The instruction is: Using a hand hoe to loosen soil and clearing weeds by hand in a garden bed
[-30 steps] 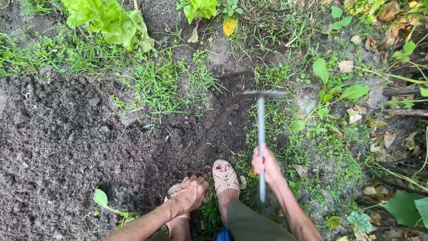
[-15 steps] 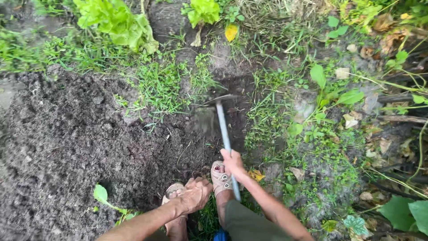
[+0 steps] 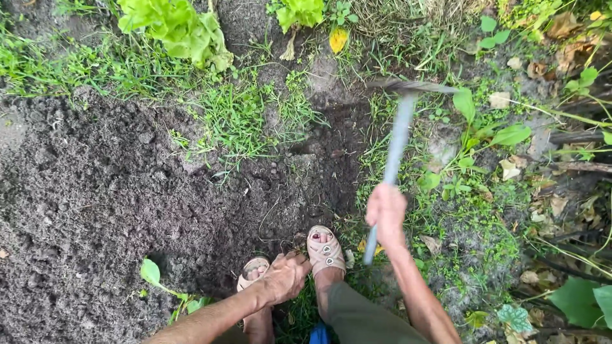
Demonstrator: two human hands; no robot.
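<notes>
Dark, freshly turned soil fills the left and middle of the ground, and the work in hand looks like a hoeing stroke caught in mid-swing. The right hand is closed in a full fist around the lower part of a long grey metal-handled hoe, whose blurred flat blade sits at the far end, raised over the grassy strip to the right of the dug patch. The left hand holds nothing; its fingers are loosely curled and it rests near the person's sandalled feet, well apart from the tool. By my judgement the blade is at the top of a stroke, so the next move calls for a firm downward pull into the uncut grass at the edge of the loose earth, kept far enough from the toes. Leafy green plants stand at the far edge, dry fallen leaves at the right.
</notes>
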